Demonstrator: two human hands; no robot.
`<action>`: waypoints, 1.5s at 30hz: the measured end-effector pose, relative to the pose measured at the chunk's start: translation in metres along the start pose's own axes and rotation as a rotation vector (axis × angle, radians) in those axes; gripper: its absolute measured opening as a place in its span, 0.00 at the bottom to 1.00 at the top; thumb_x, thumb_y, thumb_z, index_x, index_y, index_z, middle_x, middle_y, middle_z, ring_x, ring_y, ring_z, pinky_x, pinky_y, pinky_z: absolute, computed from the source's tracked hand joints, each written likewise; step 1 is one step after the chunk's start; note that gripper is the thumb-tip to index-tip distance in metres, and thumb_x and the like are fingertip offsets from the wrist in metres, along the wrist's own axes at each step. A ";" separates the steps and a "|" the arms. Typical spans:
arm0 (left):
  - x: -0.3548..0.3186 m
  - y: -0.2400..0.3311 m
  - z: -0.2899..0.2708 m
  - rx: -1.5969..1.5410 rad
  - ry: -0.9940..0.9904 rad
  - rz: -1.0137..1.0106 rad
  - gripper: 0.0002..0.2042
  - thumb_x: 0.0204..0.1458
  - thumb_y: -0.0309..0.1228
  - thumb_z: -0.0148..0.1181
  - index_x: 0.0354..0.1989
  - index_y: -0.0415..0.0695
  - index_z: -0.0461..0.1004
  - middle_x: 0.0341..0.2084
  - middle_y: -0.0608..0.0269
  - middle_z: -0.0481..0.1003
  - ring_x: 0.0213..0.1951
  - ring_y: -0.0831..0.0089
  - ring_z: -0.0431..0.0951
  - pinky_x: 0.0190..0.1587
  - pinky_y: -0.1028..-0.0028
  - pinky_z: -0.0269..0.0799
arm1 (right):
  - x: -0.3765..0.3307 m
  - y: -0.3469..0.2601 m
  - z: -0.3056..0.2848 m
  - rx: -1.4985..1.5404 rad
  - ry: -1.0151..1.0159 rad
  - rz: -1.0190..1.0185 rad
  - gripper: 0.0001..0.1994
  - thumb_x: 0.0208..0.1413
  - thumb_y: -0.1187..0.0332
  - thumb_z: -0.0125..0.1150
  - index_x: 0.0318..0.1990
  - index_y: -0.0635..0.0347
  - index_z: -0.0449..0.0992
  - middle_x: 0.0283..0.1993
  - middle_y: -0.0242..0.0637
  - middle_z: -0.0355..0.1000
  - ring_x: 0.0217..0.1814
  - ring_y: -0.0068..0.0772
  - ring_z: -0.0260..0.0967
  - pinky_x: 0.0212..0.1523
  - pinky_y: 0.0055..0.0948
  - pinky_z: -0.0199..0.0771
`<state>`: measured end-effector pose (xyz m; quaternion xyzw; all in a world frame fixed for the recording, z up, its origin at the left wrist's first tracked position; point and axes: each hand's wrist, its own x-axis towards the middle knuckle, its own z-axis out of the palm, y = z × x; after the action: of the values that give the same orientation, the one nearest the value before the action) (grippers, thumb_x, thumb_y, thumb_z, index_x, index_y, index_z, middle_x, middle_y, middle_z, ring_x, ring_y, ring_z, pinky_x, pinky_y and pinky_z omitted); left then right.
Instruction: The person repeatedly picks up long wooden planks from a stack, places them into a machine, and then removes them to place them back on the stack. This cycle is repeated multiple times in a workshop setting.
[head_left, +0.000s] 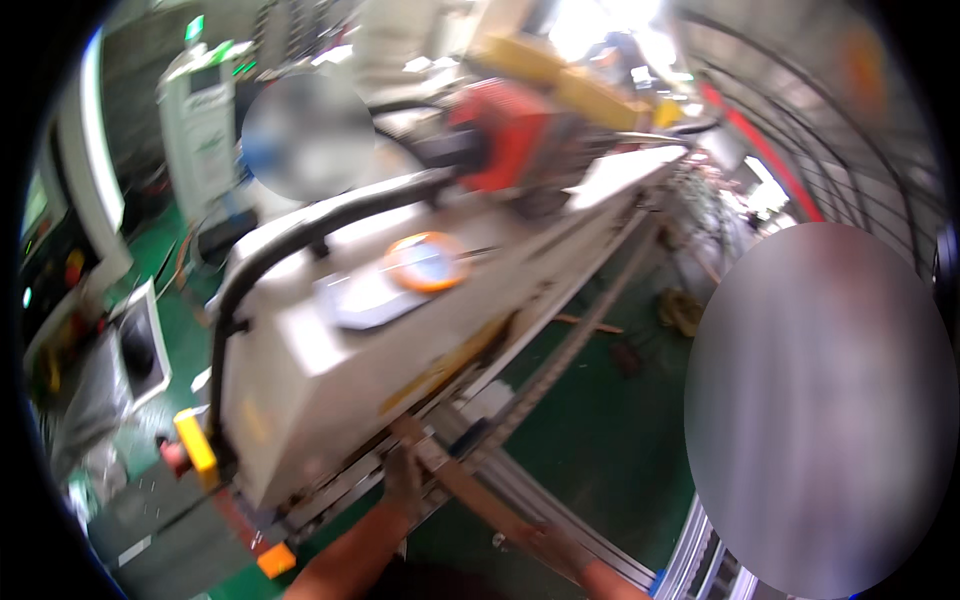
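Note:
A long, flat brown bar (pixel 480 498) runs slantwise from the edge of a pale machine (pixel 350 385) toward my lower right; blur hides whether it is wood or metal. My left hand (pixel 403 480) is closed at its far end, close against the machine's lower edge. Farther down the bar, my right hand (pixel 558 550) grips the near end. Beside the bar lies a silvery slotted metal profile (pixel 555 510). On the machine's top rest an orange ring-shaped item (pixel 428 262) and a pale sheet (pixel 368 303). Motion smears the fingers of both hands.
A black curved tube (pixel 265 260) rails the machine, with a red motor-like block (pixel 508 135) behind. Yellow (pixel 195 440) and orange (pixel 276 560) pieces mark its left corner. A white cabinet (pixel 200 135) stands back left. Silvery rails (pixel 690 545) lie lower right on green floor (pixel 620 440).

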<state>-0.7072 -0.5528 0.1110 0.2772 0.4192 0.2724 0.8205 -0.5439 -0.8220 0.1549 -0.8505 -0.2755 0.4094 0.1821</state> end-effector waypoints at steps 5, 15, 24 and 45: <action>0.065 -0.018 -0.008 0.162 0.046 0.036 0.25 0.73 0.50 0.44 0.49 0.37 0.75 0.46 0.52 0.80 0.45 0.61 0.82 0.47 0.62 0.78 | 0.017 0.000 -0.049 -1.248 0.153 -0.672 0.20 0.65 0.53 0.58 0.55 0.56 0.81 0.54 0.44 0.79 0.61 0.44 0.75 0.65 0.39 0.71; -0.086 -0.007 -0.144 1.182 -0.112 0.174 0.16 0.69 0.40 0.48 0.46 0.40 0.78 0.41 0.40 0.77 0.43 0.43 0.80 0.50 0.53 0.75 | 0.092 -0.083 0.087 -0.516 0.604 -1.058 0.20 0.60 0.46 0.61 0.41 0.53 0.84 0.48 0.41 0.79 0.63 0.48 0.72 0.63 0.53 0.68; -0.253 -0.082 -0.351 1.324 0.428 0.769 0.21 0.67 0.44 0.51 0.56 0.40 0.78 0.52 0.51 0.81 0.54 0.53 0.81 0.60 0.60 0.74 | -0.025 -0.194 0.271 -0.817 -0.235 -1.404 0.25 0.61 0.36 0.59 0.37 0.49 0.83 0.34 0.37 0.80 0.39 0.45 0.81 0.38 0.50 0.80; -0.665 -0.125 -0.720 -0.760 1.901 0.779 0.29 0.63 0.49 0.63 0.57 0.33 0.69 0.51 0.52 0.74 0.49 0.64 0.77 0.47 0.61 0.75 | -0.077 -0.206 0.359 -0.528 -0.140 -1.354 0.17 0.60 0.53 0.64 0.32 0.59 0.81 0.33 0.49 0.77 0.37 0.59 0.76 0.38 0.49 0.75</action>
<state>-1.6175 -0.9284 0.0262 -0.2037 0.6534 0.7272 0.0516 -0.9349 -0.6779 0.0962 -0.4811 -0.8417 0.1804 0.1659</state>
